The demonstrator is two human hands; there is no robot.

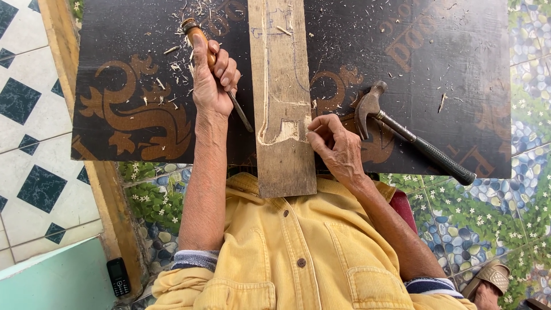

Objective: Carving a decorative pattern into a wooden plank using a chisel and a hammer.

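Note:
A long wooden plank (281, 86) lies across a dark board with brown ornament (132, 115), and a notch is carved low on the plank (281, 131). My left hand (211, 80) is left of the plank, closed around a chisel (198, 37) with a wooden handle; its metal blade (241, 113) points down toward the plank. My right hand (338, 150) rests at the plank's right edge beside the notch, fingers curled and pinched together. A claw hammer (402, 133) with a black grip lies on the board just right of that hand.
Wood shavings (172, 66) are scattered over the board. A small black phone (119, 276) lies on the floor at lower left beside a wooden strip (115, 212). Pebble-and-flower patterned tiles (488, 212) surround my seat, and a sandalled foot (492, 278) shows at lower right.

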